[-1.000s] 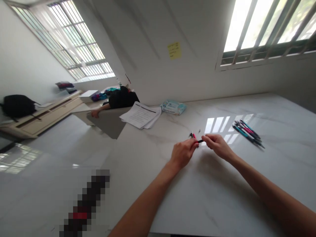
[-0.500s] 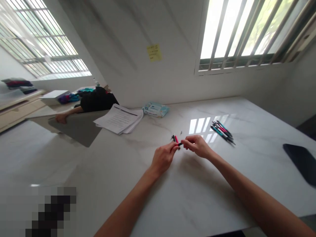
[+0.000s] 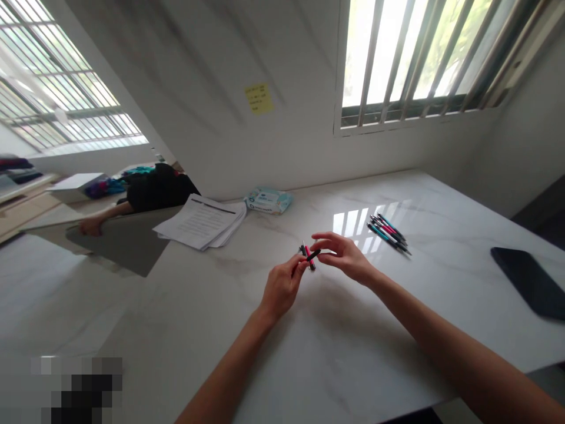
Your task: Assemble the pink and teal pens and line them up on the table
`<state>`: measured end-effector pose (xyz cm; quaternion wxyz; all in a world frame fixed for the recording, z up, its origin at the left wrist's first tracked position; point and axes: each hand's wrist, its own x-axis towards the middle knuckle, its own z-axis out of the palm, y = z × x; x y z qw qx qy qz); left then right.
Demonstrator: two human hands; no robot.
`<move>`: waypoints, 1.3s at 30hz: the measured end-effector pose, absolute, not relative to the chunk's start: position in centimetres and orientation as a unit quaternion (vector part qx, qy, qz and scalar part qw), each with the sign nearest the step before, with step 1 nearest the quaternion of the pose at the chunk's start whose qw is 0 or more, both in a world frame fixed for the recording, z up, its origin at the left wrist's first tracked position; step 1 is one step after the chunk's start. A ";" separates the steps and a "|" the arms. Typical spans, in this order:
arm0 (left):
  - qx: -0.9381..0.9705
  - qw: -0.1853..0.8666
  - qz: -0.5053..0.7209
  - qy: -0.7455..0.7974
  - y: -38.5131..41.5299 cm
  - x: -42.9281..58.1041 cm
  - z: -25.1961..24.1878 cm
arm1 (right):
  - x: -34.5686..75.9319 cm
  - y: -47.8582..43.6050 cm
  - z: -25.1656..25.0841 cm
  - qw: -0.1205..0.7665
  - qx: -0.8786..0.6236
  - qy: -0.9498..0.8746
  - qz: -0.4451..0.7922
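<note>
The left fingers (image 3: 296, 268) are closed in a pinch around a pink-and-black pen (image 3: 308, 258), though the fingertips hide just how it sits in them. The right fingertips (image 3: 320, 237) are curved and partly spread, close to a slim black piece (image 3: 315, 254) that crosses the pen, and from this view I cannot tell whether they grip it or only sit just beside it. The pen's long axis runs steeply across the view, its upper end pointing away from the person and slightly left, its lower end toward the person and slightly right. The black piece lies across it in a shallow X, its free end pointing toward the right hand (image 3: 343, 257). Both are held up in the gap between the left hand (image 3: 281, 288) and the right hand, above the white marble table (image 3: 353, 353). As things lie, only this one pen is in the hands; a bunch of pens (image 3: 387, 233) in pink, teal and black lies together farther along the table to the right, none set apart. Beyond the hands are a stack of papers (image 3: 198, 221) and a packet of wipes (image 3: 268, 200), while a black phone (image 3: 527, 282) lies near the right edge of the table.
</note>
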<state>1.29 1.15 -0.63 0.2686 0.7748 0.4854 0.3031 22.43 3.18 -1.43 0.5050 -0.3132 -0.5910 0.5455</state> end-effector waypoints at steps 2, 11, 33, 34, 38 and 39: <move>0.771 0.274 0.307 0.486 1.2 1.3 -0.7 | 22.6 3.3 -1.4 0.508 -0.334 -0.589 0.532; 0.723 0.387 0.339 0.462 1.1 1.6 -1.1 | 22.7 3.2 -0.8 0.514 -0.333 -0.583 0.533; 0.592 0.608 0.383 0.366 0.0 3.8 -2.5 | 23.0 2.6 0.1 0.497 -0.344 -0.575 0.552; 0.580 0.618 0.383 0.368 0.0 3.9 -2.6 | 23.0 2.5 0.2 0.493 -0.343 -0.572 0.559; 0.532 0.658 0.387 0.365 -0.2 4.1 -3.0 | 23.0 2.5 0.2 0.488 -0.317 -0.573 0.577; 0.527 0.664 0.390 0.361 -0.2 4.1 -3.0 | 23.0 2.5 0.2 0.492 -0.320 -0.576 0.569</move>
